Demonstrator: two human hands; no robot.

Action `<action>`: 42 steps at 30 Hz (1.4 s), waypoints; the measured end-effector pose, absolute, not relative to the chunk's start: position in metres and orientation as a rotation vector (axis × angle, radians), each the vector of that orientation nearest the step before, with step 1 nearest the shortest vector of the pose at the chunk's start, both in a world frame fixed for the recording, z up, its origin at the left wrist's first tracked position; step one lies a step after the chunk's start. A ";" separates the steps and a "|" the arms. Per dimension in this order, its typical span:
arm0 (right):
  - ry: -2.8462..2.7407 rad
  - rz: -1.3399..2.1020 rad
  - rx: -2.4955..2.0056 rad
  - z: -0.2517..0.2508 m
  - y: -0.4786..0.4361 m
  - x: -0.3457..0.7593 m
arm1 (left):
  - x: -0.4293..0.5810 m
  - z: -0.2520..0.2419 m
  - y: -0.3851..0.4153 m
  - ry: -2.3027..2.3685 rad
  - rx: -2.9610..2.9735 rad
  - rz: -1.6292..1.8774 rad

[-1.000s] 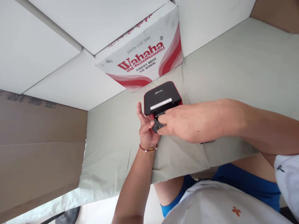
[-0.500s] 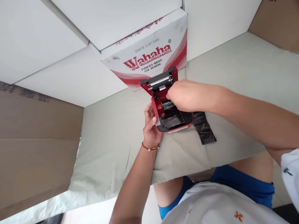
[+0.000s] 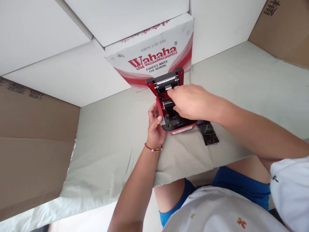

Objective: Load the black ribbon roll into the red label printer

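Observation:
A small red and black printer [image 3: 180, 130] sits on the cloth-covered table, its hinged lid [image 3: 165, 77] raised to show a roller and a metal bar. My left hand [image 3: 155, 124] grips its left side, thumb on the front corner. My right hand [image 3: 190, 101] reaches into the open body from the right, its fingers bent round a shiny black film roll [image 3: 168, 105]. They hide the roll's right part. By the printer's right front corner, a crinkled strip of black film [image 3: 209, 133] lies on the cloth.
A white and red water carton [image 3: 154, 61] stands right behind the printer, among white boxes [image 3: 145, 19]. Brown cardboard boxes flank the table at left [image 3: 36, 151] and right [image 3: 282, 35]. The pale green tablecloth [image 3: 103, 145] has its front edge close to my body.
The film that lay across the printer's front no longer shows there. My right hand has shifted slightly left onto the roll. My left hand still holds the printer's side; the view has shifted a little.

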State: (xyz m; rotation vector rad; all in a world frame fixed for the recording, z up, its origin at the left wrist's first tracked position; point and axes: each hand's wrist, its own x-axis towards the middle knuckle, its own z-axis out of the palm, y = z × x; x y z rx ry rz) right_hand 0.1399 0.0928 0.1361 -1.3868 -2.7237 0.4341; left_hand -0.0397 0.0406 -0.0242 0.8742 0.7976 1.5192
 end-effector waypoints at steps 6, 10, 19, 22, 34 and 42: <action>-2.515 0.551 -1.621 0.170 0.080 0.235 | -0.040 -0.027 0.042 0.791 0.886 1.520; -2.561 0.661 -1.905 0.128 0.099 0.302 | -0.040 -0.025 0.043 0.793 0.874 1.528; -2.608 0.576 -1.567 0.065 0.085 0.268 | -0.041 -0.025 0.043 0.789 0.874 1.521; -2.747 0.608 -1.592 0.057 0.085 0.247 | -0.041 -0.025 0.043 0.789 0.872 1.518; -2.657 0.918 -1.231 0.155 0.076 0.244 | -0.037 -0.026 0.043 0.785 0.853 1.566; -2.710 0.388 -1.558 0.126 0.105 0.148 | -0.027 -0.020 0.016 1.190 1.138 1.813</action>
